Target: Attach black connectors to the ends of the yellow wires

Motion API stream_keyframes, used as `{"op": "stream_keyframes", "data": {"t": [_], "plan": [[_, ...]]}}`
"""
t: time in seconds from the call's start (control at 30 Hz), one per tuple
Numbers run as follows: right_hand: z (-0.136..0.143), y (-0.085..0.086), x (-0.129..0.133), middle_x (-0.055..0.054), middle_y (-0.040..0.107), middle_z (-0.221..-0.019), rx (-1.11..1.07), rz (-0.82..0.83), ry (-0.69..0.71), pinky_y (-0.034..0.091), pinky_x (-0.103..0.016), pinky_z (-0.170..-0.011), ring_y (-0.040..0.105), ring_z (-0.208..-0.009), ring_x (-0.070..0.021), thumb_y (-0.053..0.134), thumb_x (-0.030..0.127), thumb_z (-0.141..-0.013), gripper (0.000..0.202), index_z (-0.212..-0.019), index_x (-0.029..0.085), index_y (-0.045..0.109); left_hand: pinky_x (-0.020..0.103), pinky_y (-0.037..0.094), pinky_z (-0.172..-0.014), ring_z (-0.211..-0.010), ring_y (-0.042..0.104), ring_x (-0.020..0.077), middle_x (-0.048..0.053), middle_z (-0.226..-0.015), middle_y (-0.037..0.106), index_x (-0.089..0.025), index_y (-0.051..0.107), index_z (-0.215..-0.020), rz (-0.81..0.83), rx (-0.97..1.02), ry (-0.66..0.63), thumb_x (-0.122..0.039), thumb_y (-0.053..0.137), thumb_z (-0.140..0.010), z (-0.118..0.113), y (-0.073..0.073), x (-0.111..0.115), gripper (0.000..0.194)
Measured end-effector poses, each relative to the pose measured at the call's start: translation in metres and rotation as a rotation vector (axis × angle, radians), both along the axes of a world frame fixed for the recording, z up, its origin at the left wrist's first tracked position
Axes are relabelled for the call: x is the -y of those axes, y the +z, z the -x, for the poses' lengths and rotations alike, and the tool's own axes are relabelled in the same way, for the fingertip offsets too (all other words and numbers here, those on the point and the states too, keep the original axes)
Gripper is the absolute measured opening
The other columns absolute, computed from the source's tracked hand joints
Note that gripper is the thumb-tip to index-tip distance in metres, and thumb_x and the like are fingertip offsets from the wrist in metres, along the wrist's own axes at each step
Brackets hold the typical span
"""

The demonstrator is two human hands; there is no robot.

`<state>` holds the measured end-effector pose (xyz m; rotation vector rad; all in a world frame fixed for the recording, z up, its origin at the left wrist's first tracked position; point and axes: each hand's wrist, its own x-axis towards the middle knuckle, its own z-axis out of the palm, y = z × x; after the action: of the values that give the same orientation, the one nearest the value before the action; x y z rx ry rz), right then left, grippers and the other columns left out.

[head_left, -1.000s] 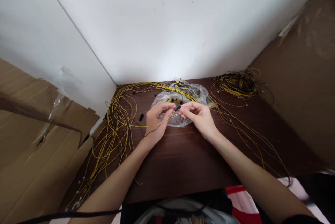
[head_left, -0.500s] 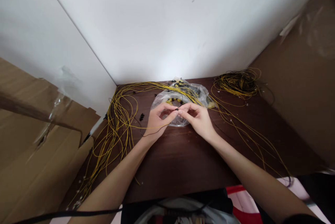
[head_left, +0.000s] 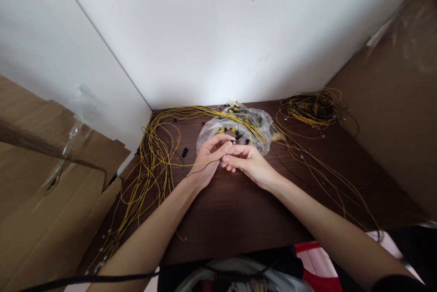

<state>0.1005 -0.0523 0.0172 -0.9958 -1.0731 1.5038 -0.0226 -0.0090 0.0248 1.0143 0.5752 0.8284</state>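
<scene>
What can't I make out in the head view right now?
Head view, all items:
- Black part in the left hand: too small, mostly covered by fingertips.
- Yellow wire's end: hidden by the fingers.
- Whether the right hand grips that wire: hidden by its fingers.
- Clear bag's near side: partly covered by both hands.
- Lower bag: cut off by the bottom edge.

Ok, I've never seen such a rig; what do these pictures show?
There is no machine: a person works bare-handed, filmed by one head-worn camera looking forward and down. The left hand pinches a small black piece, mostly hidden. The right hand is up against the left; what it grips is unclear. On the dark table lie loose yellow wires at left, a wire coil at far right, and clear plastic bagging with small parts behind the hands.
</scene>
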Motion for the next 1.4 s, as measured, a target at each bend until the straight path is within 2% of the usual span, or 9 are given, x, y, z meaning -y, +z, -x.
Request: {"op": "stream_keyframes", "data": {"t": [0.13,0.27,0.47,0.57,0.7,0.93,1.07,1.27,1.4], "plan": [[0.000,0.004,0.002,0.000,0.063,-0.066,-0.056,0.057,0.010,0.042,-0.020,-0.053,0.052,-0.054,-0.0065,0.071,0.032,-0.068,0.017,-0.072,0.016,0.066,0.023,0.047,-0.043,-0.049,0.053,0.0077,0.000,-0.073,0.058,-0.017,0.060,-0.086,0.024,-0.005,0.037,-0.028,0.068,-0.070,0.001,-0.003,-0.003,0.022],[-0.001,0.009,0.002,0.001,0.062,-0.061,-0.126,0.139,0.019,0.040,-0.019,-0.050,0.052,-0.052,-0.0063,0.071,0.027,-0.067,0.015,-0.072,0.015,0.064,0.023,0.048,-0.052,-0.059,0.055,0.0090,0.000,-0.074,0.059,-0.016,0.061,-0.084,0.083,0.067,0.050,-0.026,0.070,-0.069,0.001,-0.007,-0.009,0.021],[-0.005,0.008,0.000,0.001,0.061,-0.061,-0.207,0.150,0.020,0.039,-0.017,-0.050,0.053,-0.053,-0.0059,0.065,0.020,-0.071,0.008,-0.071,0.014,0.060,0.022,0.046,-0.062,-0.066,0.055,0.0086,0.001,-0.075,0.060,-0.014,0.065,-0.083,0.133,0.131,0.111,-0.024,0.073,-0.065,0.001,-0.009,-0.012,0.022],[-0.006,0.007,0.000,0.000,0.063,-0.063,-0.244,0.156,-0.024,0.042,-0.018,-0.052,0.056,-0.055,-0.0072,0.062,0.018,-0.071,0.005,-0.072,0.014,0.059,0.022,0.045,-0.063,-0.063,0.053,0.0066,0.001,-0.076,0.060,-0.015,0.067,-0.089,0.110,0.131,0.126,-0.024,0.073,-0.066,0.002,-0.010,-0.013,0.025],[-0.007,0.007,-0.001,-0.003,0.066,-0.069,-0.255,0.206,-0.041,0.045,-0.020,-0.053,0.060,-0.058,-0.0095,0.064,0.019,-0.069,0.008,-0.074,0.013,0.060,0.021,0.044,-0.060,-0.061,0.051,0.0063,0.000,-0.073,0.060,-0.017,0.069,-0.087,0.029,0.076,0.149,-0.026,0.071,-0.067,0.003,-0.011,-0.013,0.022],[-0.011,0.004,-0.005,-0.002,0.065,-0.067,-0.299,0.284,-0.052,0.039,-0.014,-0.043,0.056,-0.052,-0.0055,0.070,0.023,-0.068,0.017,-0.080,0.013,0.066,0.024,0.046,-0.066,-0.065,0.056,0.0089,0.001,-0.076,0.063,-0.018,0.069,-0.087,-0.162,-0.043,0.161,-0.026,0.067,-0.070,0.003,-0.015,-0.013,0.018],[-0.012,0.002,-0.006,-0.001,0.065,-0.065,-0.269,0.277,-0.060,0.038,-0.014,-0.042,0.055,-0.051,-0.0048,0.072,0.025,-0.067,0.016,-0.076,0.014,0.066,0.025,0.047,-0.065,-0.066,0.056,0.0103,0.002,-0.078,0.064,-0.017,0.069,-0.087,-0.166,-0.067,0.181,-0.028,0.068,-0.069,0.002,-0.015,-0.013,0.021],[-0.014,-0.001,-0.007,0.000,0.064,-0.065,-0.216,0.237,-0.041,0.039,-0.013,-0.042,0.055,-0.051,-0.0046,0.073,0.027,-0.066,0.018,-0.077,0.015,0.066,0.023,0.046,-0.062,-0.063,0.054,0.0085,0.001,-0.072,0.063,-0.016,0.068,-0.084,-0.087,-0.019,0.195,-0.028,0.069,-0.067,0.001,-0.013,-0.011,0.020],[-0.014,-0.001,-0.006,-0.001,0.065,-0.066,-0.208,0.244,-0.046,0.040,-0.013,-0.042,0.056,-0.052,-0.0050,0.072,0.027,-0.067,0.017,-0.077,0.014,0.066,0.023,0.046,-0.065,-0.064,0.055,0.0086,0.002,-0.074,0.063,-0.015,0.068,-0.086,-0.139,-0.065,0.191,-0.028,0.067,-0.070,0.001,-0.013,-0.012,0.020]]}}
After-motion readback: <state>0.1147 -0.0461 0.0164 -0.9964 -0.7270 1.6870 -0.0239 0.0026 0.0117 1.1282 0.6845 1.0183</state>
